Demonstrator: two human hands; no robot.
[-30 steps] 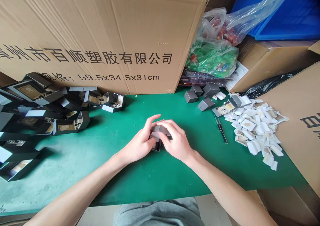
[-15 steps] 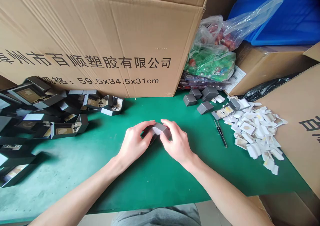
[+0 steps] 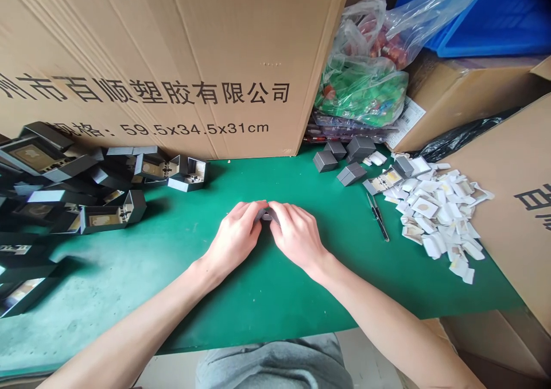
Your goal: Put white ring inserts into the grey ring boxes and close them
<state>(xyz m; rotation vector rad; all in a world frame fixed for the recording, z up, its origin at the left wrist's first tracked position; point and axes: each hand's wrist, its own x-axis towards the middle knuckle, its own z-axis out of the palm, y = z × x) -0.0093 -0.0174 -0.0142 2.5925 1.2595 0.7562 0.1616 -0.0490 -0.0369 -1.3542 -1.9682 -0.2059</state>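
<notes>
1. Centrally on the green work mat (image 3: 258,297), toward the near-middle: a small dark grey box (image 3: 267,216), almost entirely hidden by the fingers, with only a sliver showing between the hands. Open or closed? Impossible to tell from this view.
2. Left hand (image 3: 235,234) on the left side of the box and right hand (image 3: 297,234) on its right, both cupped over it, fingertips almost meeting on top. Grip narrow, holding the box between both sets of fingers, just above or on the mat; contact with the mat unclear.
3. Left of the hands, well apart from them: a loose pile of open dark grey boxes (image 3: 114,217) with printed card inserts, running off the left edge.
4. Right of the hands: closed grey boxes (image 3: 325,161) near the far edge, black-handled tweezers (image 3: 377,217) on the mat, and a heap of white paper pads (image 3: 439,217) just beyond them.
5. Along the far edge: a large cardboard carton (image 3: 172,50) printed with Chinese characters and "59.5x34.5x31cm", plastic bags of red and green items (image 3: 361,85) beside it, and a blue plastic crate (image 3: 477,16) behind them.
</notes>
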